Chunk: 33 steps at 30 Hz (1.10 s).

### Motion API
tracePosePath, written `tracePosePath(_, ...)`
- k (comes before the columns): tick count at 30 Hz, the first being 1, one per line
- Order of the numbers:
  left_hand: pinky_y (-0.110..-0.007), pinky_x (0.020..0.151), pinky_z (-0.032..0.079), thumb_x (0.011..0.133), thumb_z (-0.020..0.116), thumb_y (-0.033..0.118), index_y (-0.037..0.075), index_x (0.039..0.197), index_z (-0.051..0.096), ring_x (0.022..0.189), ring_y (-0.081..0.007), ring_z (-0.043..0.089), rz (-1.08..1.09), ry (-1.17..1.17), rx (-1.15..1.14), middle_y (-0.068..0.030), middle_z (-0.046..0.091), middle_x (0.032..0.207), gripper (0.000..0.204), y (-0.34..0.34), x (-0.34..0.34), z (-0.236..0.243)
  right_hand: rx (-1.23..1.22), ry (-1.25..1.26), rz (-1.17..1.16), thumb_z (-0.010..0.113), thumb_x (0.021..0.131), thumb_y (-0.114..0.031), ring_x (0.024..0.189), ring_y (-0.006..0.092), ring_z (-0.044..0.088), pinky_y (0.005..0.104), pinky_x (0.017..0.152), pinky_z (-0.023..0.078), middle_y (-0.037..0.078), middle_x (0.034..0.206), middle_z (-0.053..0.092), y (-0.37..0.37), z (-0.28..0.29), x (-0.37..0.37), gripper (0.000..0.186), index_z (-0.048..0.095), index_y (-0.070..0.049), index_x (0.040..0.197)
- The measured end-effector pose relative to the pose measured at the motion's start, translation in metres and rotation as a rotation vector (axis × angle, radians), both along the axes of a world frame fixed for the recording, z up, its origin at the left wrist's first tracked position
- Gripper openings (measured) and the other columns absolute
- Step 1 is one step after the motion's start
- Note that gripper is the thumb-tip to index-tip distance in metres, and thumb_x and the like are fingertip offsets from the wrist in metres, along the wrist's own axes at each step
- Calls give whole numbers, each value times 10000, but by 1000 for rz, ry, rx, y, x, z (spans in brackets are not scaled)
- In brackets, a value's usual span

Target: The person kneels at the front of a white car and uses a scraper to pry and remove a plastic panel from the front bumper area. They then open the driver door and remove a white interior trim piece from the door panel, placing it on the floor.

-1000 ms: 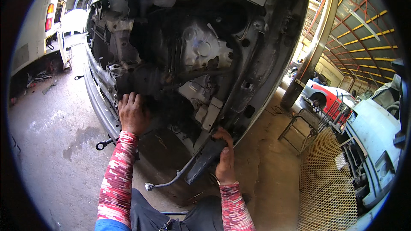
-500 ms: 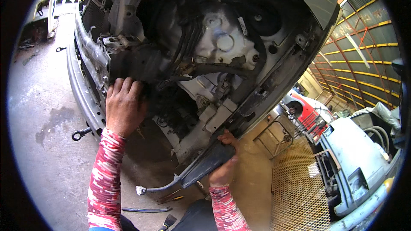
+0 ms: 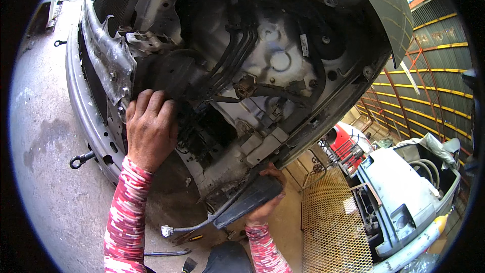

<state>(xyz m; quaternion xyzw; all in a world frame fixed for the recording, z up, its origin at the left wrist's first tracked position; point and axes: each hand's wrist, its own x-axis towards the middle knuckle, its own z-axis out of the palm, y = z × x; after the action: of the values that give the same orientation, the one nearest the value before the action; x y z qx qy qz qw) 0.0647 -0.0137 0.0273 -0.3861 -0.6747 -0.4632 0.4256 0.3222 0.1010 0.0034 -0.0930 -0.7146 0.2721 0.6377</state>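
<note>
In front of me is the stripped corner of a car, its engine bay (image 3: 278, 55) showing bare metal, dark hoses and wiring. My left hand (image 3: 150, 126) reaches up to the front frame, its fingers bent over the edge of a dark part; the fingertips are hidden, so what they grip cannot be made out. At the lower right, my right hand (image 3: 265, 207) holds a long black plastic piece (image 3: 247, 205), thumb and fingers on opposite sides. Alongside that piece runs a dark cable ending in a white connector (image 3: 167, 231).
A grey bumper beam (image 3: 83, 108) curves along the left, with a tow eye (image 3: 81, 160) sticking out. On the floor below lie a thin dark rod (image 3: 166, 253) and a small yellow-and-black tool. To the right are metal mesh (image 3: 331, 222) and a pale blue vehicle part (image 3: 399, 192).
The view has shifted slightly, so the car's engine bay sits lower and further right. Both hands keep their places on the car and the black piece.
</note>
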Motion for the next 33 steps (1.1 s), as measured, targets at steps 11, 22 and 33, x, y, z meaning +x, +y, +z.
tracePosePath(11,-429,929,457,727,699,94,87,1033,676,1157,-304,580,-51,43,71,-81,645,1143,307,-3,-2,-5,145,-477,78,425,1088,-315,984,188,635,332,876,504,111,1162,622,4,192,2,421,575,-5,1329)
tracePosePath(22,-432,948,455,731,715,82,90,1027,682,1150,-313,578,-58,13,57,-83,656,1136,298,-3,4,1,178,-205,191,556,1053,-195,887,164,655,296,761,542,117,1103,631,42,253,-81,415,452,-25,1418)
tracePosePath(33,-432,919,457,711,712,72,89,992,678,1115,-312,598,-24,25,85,-78,665,1119,284,3,4,3,425,-245,-26,626,983,-94,824,182,659,337,730,538,105,961,669,58,255,-95,517,402,-43,1446)
